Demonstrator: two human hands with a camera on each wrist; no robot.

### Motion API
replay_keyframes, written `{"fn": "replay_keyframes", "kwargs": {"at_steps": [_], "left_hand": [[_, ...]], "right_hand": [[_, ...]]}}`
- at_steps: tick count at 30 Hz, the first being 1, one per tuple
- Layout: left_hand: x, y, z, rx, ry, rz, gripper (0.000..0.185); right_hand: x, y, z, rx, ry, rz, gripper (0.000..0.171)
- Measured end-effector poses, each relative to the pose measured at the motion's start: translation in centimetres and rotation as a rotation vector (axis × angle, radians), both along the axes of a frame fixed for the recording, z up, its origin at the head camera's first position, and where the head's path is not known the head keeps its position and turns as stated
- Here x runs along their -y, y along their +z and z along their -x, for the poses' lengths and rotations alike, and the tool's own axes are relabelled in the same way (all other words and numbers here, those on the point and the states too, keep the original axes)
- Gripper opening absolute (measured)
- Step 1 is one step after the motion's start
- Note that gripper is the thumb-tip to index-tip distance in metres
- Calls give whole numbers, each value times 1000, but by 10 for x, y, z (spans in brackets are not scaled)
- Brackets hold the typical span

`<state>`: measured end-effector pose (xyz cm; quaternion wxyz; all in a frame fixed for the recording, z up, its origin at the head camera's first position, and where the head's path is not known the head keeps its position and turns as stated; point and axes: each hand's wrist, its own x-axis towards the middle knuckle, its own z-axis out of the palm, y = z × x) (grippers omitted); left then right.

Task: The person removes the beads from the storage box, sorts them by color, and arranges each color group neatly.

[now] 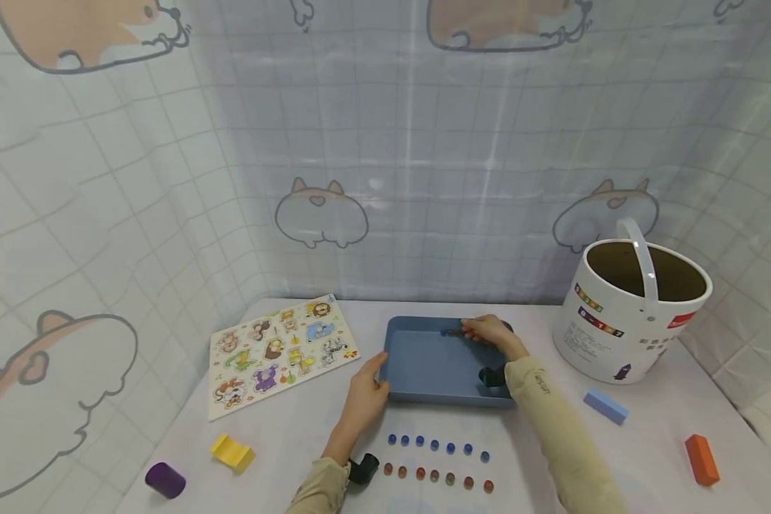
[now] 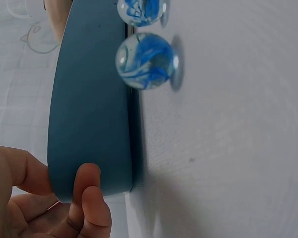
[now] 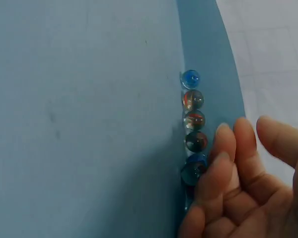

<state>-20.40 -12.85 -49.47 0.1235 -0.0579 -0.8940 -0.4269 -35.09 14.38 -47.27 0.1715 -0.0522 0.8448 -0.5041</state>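
Note:
A blue tray (image 1: pixel 424 357) lies in the middle of the table. My left hand (image 1: pixel 374 375) grips its near left corner; in the left wrist view the thumb (image 2: pixel 92 196) presses the tray's outer wall (image 2: pixel 89 109). My right hand (image 1: pixel 478 330) reaches to the tray's far wall. There its straight fingers (image 3: pixel 223 158) touch the near end of a line of several marbles (image 3: pixel 193 106), blue and red, lying against that wall. On the table in front of the tray lie a row of blue marbles (image 1: pixel 437 444) and a row of red marbles (image 1: pixel 437 476). Two of the blue marbles (image 2: pixel 146 59) show beside the tray.
A white bucket (image 1: pixel 630 314) with a handle stands at the right. An animal puzzle board (image 1: pixel 279 350) lies at the left. Loose blocks lie around: blue (image 1: pixel 606 405), orange (image 1: pixel 702 459), yellow (image 1: pixel 231 452), purple cylinder (image 1: pixel 165 480). A printed curtain closes off the back and sides.

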Motion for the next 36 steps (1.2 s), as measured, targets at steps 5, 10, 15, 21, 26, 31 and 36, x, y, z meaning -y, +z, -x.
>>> {"fn": "replay_keyframes", "kwargs": {"at_steps": [5,10,15,21,26,31,36], "left_hand": [[0,1,-1,1,1,-6,55],[0,2,1,1,-1,-9,56],[-1,1,2,8,-3,-8,56],[0,0,1,3,10,-3,56],[0,1,1,-2,7,5,56],[0,1,1,4,4,8,56],[1,1,1,10,-8,0,56]], "right_hand": [[21,3,1,-20,95,-17,41],[46,11,-2,-53,133,-32,39],[67,14,-9,-64,75,-47,37],[90,9,-16,-55,4,-47,33],[108,7,-19,-64,-71,-13,30],[125,3,-16,-92,-112,-29,26],[141,1,-15,-111,-143,-58,26]]}}
